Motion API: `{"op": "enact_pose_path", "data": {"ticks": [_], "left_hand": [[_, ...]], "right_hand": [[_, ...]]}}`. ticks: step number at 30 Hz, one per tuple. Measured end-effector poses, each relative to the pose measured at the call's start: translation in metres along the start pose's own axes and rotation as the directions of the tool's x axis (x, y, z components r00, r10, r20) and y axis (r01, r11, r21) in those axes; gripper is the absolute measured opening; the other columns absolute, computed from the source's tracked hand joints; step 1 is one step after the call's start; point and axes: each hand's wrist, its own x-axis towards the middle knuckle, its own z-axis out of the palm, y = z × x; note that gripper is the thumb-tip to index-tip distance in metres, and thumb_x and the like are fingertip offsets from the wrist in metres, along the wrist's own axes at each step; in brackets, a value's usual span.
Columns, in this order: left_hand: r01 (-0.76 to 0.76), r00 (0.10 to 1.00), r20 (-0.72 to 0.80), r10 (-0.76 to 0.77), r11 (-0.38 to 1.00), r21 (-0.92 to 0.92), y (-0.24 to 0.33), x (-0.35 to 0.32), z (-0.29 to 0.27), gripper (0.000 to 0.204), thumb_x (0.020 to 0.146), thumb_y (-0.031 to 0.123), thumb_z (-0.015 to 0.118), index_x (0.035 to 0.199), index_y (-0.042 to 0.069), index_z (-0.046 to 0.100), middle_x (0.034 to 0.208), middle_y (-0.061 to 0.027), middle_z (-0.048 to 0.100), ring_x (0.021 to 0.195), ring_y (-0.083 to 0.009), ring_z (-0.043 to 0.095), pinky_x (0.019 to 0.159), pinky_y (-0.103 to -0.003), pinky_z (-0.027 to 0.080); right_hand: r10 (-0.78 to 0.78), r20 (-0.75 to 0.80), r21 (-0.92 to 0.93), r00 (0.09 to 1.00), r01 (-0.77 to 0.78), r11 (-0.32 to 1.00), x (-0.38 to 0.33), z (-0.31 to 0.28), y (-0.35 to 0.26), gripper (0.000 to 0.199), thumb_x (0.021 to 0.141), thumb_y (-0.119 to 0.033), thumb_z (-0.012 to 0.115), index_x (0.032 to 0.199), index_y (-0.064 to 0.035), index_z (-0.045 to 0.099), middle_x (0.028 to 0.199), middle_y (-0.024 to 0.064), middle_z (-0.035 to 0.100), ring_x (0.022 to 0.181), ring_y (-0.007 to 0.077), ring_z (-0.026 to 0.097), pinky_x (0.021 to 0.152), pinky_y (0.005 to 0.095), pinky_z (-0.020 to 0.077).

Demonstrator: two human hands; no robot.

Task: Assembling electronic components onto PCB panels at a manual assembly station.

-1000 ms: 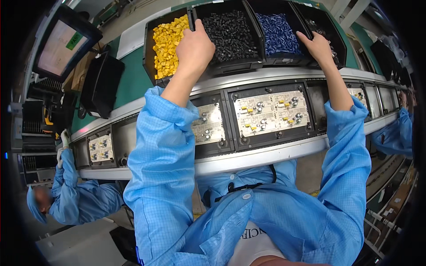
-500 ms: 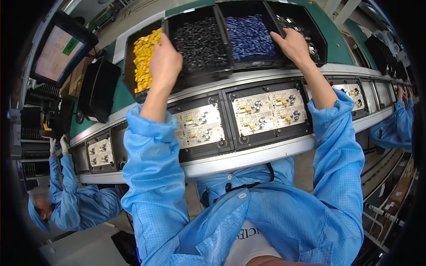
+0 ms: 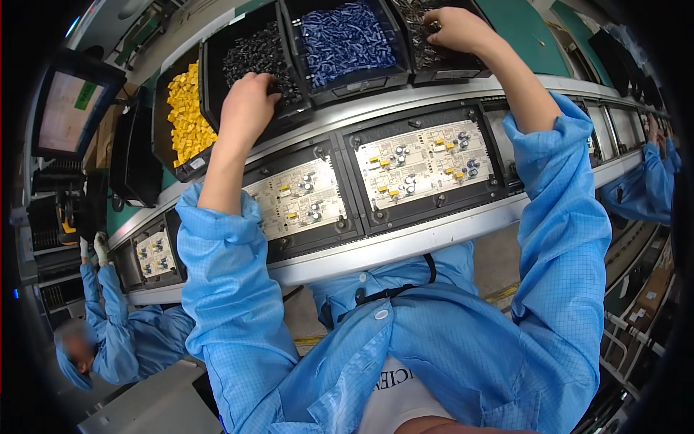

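My left hand [image 3: 248, 108] is at the near end of the bin of small black parts [image 3: 249, 58]. Its thumb and forefinger are bent together, and whatever they pinch is hidden. Over at the far right, my right hand [image 3: 459, 30] reaches into the bin of metallic parts [image 3: 413, 18]; a small dark metallic component [image 3: 434, 27] shows at its closed fingertips. Blue capacitor-like parts [image 3: 347, 43] fill the bin between the hands. Yellow block-shaped components [image 3: 191, 119] lie in the leftmost bin. Below my hands, pale circuit boards [image 3: 423, 166] with mounted components sit in black frames.
A metal rail [image 3: 390, 230] runs along the near side of the line. At left stand a monitor [image 3: 76, 105] and a black box [image 3: 137, 155]. A co-worker in blue [image 3: 119, 340] works at lower left; another person's sleeve [image 3: 643, 188] appears at far right.
My left hand has gone from the yellow parts to the black parts. My right hand has moved from the divider into the metallic parts. The bins now appear farther left.
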Motion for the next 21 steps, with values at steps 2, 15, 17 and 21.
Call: {"op": "enact_pose_path", "data": {"ticks": [2, 15, 17, 21], "left_hand": [[0.026, 0.999, 0.029, -0.026, 1.0, -0.011, -0.006, -0.001, 0.0, 0.017, 0.079, 0.013, 0.07, 0.095, 0.007, 0.07, 0.095, -0.0154, 0.064, 0.096, -0.034, 0.062, 0.081, -0.042, 0.05], [0.032, 0.999, -0.025, -0.033, 0.999, -0.036, -0.01, -0.015, -0.001, 0.01, 0.08, 0.012, 0.068, 0.086, 0.005, 0.068, 0.09, -0.0139, 0.065, 0.088, -0.0331, 0.064, 0.076, -0.041, 0.051], [0.129, 0.986, -0.087, -0.141, 0.983, -0.131, -0.009, -0.019, -0.001, 0.011, 0.08, 0.014, 0.068, 0.085, 0.004, 0.068, 0.088, -0.0136, 0.068, 0.084, -0.032, 0.065, 0.074, -0.039, 0.051], [0.212, 0.96, -0.15, -0.237, 0.963, -0.165, -0.01, -0.032, -0.008, 0.013, 0.081, 0.016, 0.068, 0.087, 0.004, 0.068, 0.085, -0.0136, 0.068, 0.08, -0.0304, 0.066, 0.071, -0.037, 0.052]], "right_hand": [[0.304, 0.078, -0.241, 0.95, -0.278, 0.93, 0.014, 0.012, -0.016, 0.022, 0.069, -0.018, 0.071, 0.086, -0.0042, 0.072, 0.085, 0.0215, 0.068, 0.086, 0.0373, 0.066, 0.078, 0.0439, 0.0527], [0.439, -0.313, -0.161, 0.842, -0.502, 0.85, 0.008, 0.027, -0.035, 0.014, 0.08, -0.014, 0.067, 0.085, -0.0009, 0.067, 0.082, 0.0188, 0.067, 0.078, 0.0344, 0.066, 0.072, 0.0408, 0.0521], [0.405, -0.362, -0.137, 0.84, -0.478, 0.868, 0.005, 0.03, -0.025, 0.014, 0.083, -0.013, 0.064, 0.085, 0.0, 0.065, 0.079, 0.0175, 0.067, 0.071, 0.0319, 0.066, 0.066, 0.0385, 0.053], [0.855, 0.097, 0.844, 0.509, -0.497, 0.2, -0.01, 0.047, 0.025, 0.008, 0.087, -0.011, 0.055, 0.083, -0.0042, 0.055, 0.069, 0.0044, 0.057, 0.052, 0.0107, 0.054, 0.044, 0.0218, 0.044]]}}
